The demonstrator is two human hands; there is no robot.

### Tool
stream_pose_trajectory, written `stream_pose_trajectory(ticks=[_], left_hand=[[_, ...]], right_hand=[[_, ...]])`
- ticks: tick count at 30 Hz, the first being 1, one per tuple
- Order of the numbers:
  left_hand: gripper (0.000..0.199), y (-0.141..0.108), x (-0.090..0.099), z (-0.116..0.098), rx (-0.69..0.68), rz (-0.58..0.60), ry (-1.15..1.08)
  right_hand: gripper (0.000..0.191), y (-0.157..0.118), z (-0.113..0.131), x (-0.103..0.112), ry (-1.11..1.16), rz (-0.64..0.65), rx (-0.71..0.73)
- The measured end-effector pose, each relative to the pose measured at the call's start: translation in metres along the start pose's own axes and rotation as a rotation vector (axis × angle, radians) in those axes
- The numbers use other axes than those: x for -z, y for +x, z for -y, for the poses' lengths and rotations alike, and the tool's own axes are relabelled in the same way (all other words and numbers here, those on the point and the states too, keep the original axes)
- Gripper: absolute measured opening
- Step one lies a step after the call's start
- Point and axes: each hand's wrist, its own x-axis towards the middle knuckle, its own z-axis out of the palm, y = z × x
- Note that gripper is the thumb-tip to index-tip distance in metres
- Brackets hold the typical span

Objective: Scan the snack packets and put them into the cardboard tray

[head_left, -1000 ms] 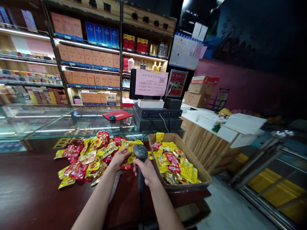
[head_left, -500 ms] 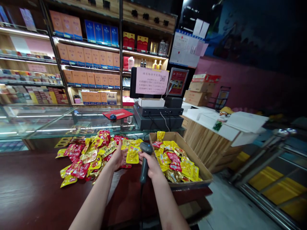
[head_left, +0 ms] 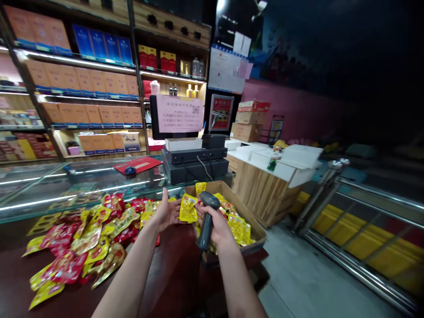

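Note:
My right hand point(head_left: 217, 221) is wrapped around the handle of a dark barcode scanner point(head_left: 207, 223), whose head points up and away. The fingertips of that hand also meet the right edge of a small yellow snack packet point(head_left: 188, 208). My left hand point(head_left: 168, 213) is open beside the packet's left edge, thumb raised and fingers stretched out; whether they touch it I cannot tell. Under and beyond my right hand, a cardboard box point(head_left: 256, 223) holds more yellow, red and gold packets, partly hidden. To the left lies a loose heap of similar packets point(head_left: 89, 238) on the dark red tabletop.
Behind the heap runs a glass counter point(head_left: 89, 176) with a red folder point(head_left: 141, 164) and a mouse on it. A monitor point(head_left: 177, 115) with a pink notice stands above black equipment. At right are a wood-sided counter point(head_left: 261, 187) and a metal railing point(head_left: 371, 221).
The view has turned right, so the shelves and heap shift left. The yellow packet has moved from between my hands over to the box's left edge, and the scanner now covers part of the box.

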Motion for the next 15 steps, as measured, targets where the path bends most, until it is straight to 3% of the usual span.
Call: stream_pose_trajectory(ticks=[4, 8, 11, 15], left_hand=[[0.1, 0.051, -0.038, 0.008, 0.058, 0.08, 0.079], [0.103, 0.093, -0.07, 0.019, 0.109, -0.043, 0.187], [0.104, 0.109, -0.077, 0.025, 0.133, -0.066, 0.221], [0.106, 0.106, -0.066, 0.027, 0.127, -0.064, 0.192]], right_hand=[[0.023, -0.007, 0.034, 0.043, 0.056, -0.11, 0.082], [0.025, -0.014, 0.059, 0.08, 0.121, -0.268, 0.196], [0.025, -0.017, 0.067, 0.096, 0.136, -0.34, 0.208], [0.021, -0.014, 0.063, 0.096, 0.086, -0.335, 0.219]])
